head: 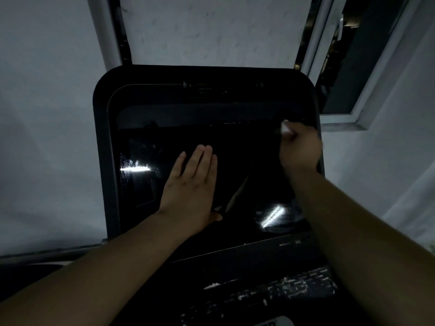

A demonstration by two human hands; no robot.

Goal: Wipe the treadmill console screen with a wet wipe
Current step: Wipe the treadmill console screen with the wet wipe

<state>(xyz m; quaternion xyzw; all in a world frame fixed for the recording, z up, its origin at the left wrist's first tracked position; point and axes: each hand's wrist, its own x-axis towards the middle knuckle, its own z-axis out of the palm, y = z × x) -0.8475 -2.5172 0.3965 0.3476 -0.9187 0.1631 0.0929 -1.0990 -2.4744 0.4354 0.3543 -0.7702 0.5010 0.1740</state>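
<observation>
our right hand (300, 149) is clenched on the wet wipe (285, 127) at the screen's (235, 165) top right corner — our left hand (191, 184) lies flat and released on the glass. we should press evenly and sweep in overlapping rows — reaching the smudged lower corners.

Dim, grainy view; glare streaks on screen (235, 172)

dark console (103, 137); left hand (190, 184) flat on screen (247, 165).

Dark glossy screen (247, 165), white wipe (285, 127) top-right.
</observation>
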